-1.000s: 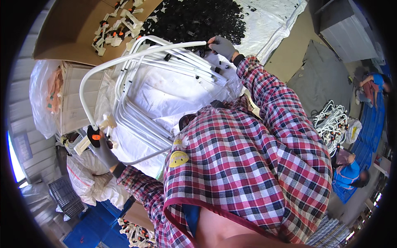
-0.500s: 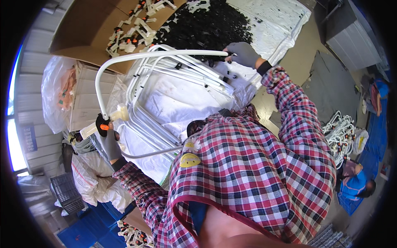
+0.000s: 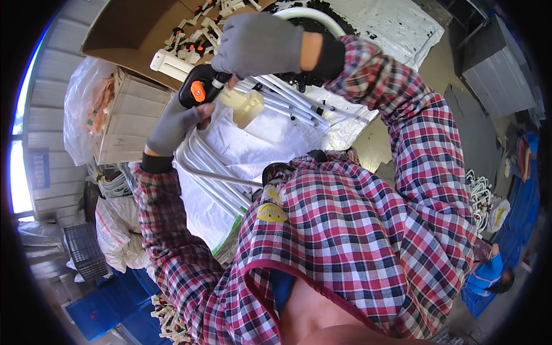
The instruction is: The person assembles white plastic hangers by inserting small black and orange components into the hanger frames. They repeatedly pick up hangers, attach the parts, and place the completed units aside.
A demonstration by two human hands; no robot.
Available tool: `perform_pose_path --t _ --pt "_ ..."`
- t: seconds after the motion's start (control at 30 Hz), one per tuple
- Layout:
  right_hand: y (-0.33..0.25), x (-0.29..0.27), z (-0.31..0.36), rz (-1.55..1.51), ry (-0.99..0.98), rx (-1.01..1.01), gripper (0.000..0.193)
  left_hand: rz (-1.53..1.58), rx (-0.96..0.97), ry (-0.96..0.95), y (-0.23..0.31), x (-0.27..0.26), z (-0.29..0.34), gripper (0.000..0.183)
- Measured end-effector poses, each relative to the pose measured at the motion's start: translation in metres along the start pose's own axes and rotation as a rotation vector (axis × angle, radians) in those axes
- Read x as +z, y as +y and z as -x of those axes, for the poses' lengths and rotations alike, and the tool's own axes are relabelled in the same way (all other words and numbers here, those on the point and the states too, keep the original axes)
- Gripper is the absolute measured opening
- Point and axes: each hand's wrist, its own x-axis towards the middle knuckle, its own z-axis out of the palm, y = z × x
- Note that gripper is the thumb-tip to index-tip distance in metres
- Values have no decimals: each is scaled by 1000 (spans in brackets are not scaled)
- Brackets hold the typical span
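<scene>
My left hand [image 3: 172, 127], in a grey glove, grips a plastic clamp fitting: a black body with an orange knob [image 3: 198, 91] and cream arms sticking out on both sides. Close against it, my right hand [image 3: 259, 46], also gloved, is closed around a white bent tube [image 3: 315, 15]. A black-tipped tube end shows below the right fingers, right beside the black body; whether it sits inside the fitting I cannot tell. The right hand hides much of the tube. Beneath both hands, several white bent tubes [image 3: 215, 183] lie nested on a white sheet [image 3: 259, 138].
Ahead on the left, a cardboard box [image 3: 123, 31] holds cream fittings with orange knobs [image 3: 195, 45]. Small black parts [image 3: 339, 18] are heaped at the far side. White sacks [image 3: 121, 230] and a dark crate [image 3: 85, 251] stand left. A person in blue [image 3: 487, 273] is far right.
My right hand has swung left from the tube's far end to the fitting, bringing tube with it. My left hand has risen with the fitting. The tube's curve now points right.
</scene>
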Motion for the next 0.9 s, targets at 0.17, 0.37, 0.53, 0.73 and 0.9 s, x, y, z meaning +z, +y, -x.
perform_pose_path --t 0.17,0.37,0.53,0.73,0.9 --pt "-1 0 31 -60 57 258 19 -30 263 28 -4 22 -39 76" --pt "-12 25 132 91 528 495 29 -89 168 -83 3 41 -80 77" --pt "-79 114 253 -387 197 1316 28 -681 313 66 5 31 -88 74" --pt "-131 228 319 -365 -330 1582 39 67 92 -108 -6 29 -85 84" --pt "-143 230 300 -455 -81 1545 27 248 48 -53 -11 18 -78 74"
